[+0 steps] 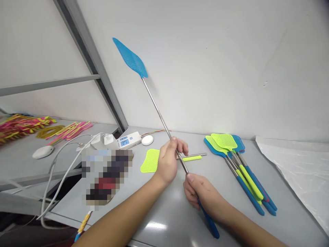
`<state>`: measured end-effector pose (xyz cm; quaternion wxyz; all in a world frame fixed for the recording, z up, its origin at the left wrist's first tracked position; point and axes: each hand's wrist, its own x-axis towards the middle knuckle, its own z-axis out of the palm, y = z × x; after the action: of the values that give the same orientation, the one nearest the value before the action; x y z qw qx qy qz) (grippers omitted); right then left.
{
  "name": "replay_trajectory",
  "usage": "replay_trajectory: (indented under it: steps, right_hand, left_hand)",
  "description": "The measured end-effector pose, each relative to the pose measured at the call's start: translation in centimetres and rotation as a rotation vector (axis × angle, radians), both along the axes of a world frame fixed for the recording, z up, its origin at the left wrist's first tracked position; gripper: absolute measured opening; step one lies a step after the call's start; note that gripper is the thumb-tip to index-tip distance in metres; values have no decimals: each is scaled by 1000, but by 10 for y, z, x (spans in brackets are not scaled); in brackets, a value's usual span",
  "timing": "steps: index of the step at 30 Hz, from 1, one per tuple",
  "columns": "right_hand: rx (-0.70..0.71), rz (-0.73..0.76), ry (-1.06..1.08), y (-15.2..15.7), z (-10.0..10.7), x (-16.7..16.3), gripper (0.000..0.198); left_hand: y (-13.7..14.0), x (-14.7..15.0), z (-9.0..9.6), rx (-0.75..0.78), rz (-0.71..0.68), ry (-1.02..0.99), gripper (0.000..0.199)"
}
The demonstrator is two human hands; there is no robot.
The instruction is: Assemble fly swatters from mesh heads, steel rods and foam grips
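Both hands hold a blue fly swatter [131,61] with a long metal rod, slanting up to the left above the table. My left hand [168,161] is closed round the middle of the rod. Lower down, my right hand [203,193] grips the rod close to the blue handle, whose end sticks out below. Behind my left hand lies a lime-green fly swatter [149,161], its middle hidden by that hand. To the right rests a pile of several blue and lime-green fly swatters [226,142], heads toward the wall.
A white power strip [128,140] with plugs and cables stands at the back left beside a round white device [147,140]. A pixelated patch covers something at left. White plastic sheeting [295,161] lies at right. Pink and yellow strands [72,130] lie on the neighbouring table.
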<state>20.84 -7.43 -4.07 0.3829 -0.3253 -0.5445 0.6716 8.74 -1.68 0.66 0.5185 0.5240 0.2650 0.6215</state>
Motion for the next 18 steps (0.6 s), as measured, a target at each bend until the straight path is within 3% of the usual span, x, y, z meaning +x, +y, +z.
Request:
replay_trajectory:
  steps: [10, 18]
  right_hand:
    - [80, -22, -26, 1, 7, 0, 45]
    - [152, -30, -125, -2, 11, 4, 48]
  left_hand:
    - [23, -4, 35, 76, 29, -138, 41]
    - [54, -19, 87, 82, 192, -245, 43]
